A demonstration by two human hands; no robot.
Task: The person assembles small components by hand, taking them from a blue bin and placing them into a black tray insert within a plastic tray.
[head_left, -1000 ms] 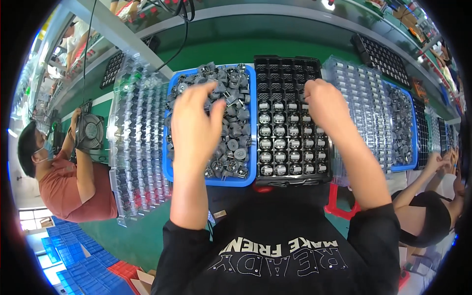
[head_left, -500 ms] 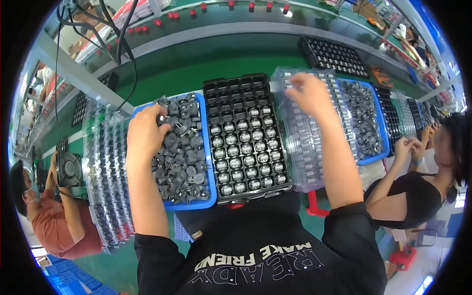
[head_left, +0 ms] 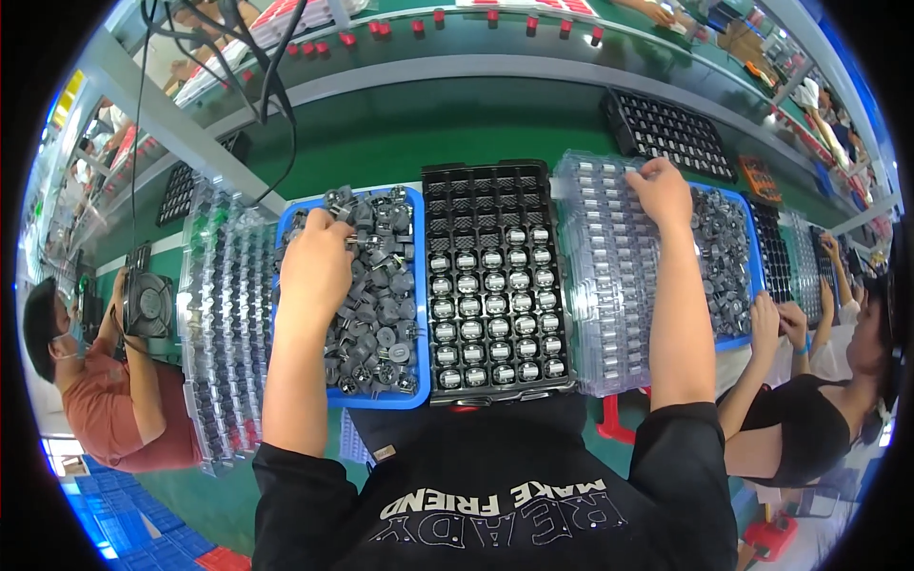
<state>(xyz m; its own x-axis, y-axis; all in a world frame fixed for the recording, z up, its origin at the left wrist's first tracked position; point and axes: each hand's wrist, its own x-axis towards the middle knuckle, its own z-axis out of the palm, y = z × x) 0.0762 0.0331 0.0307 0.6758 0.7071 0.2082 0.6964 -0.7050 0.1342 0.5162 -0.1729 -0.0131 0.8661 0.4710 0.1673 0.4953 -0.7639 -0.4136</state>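
My left hand (head_left: 321, 259) is over a blue bin (head_left: 420, 324), its fingers closed around a grey round part with metal pins (head_left: 352, 240); the grip is partly hidden. Loose grey parts (head_left: 383, 336) of the same kind heap up in the bin. Right of it lies a black compartment tray (head_left: 484, 190). Silver-topped round pieces (head_left: 495, 328) fill its nearer pockets, while several far pockets hold none. At the far right part of stacked clear plastic trays (head_left: 595, 276) with small silver cylinders, my right hand (head_left: 664, 195) has its fingertips pinched together. What they hold is too small to make out.
Another blue bin (head_left: 757, 285) of grey parts stands to the right. Clear trays (head_left: 224, 324) and a black fan (head_left: 149, 305) are at left. A black tray (head_left: 671, 133) sits farther back. Cables (head_left: 271, 86) hang at upper left. People work on both sides.
My right hand has moved right across the clear trays, and its fingers have closed into a pinch. My left hand has shifted rightward over the grey parts. The whole view has turned slightly.
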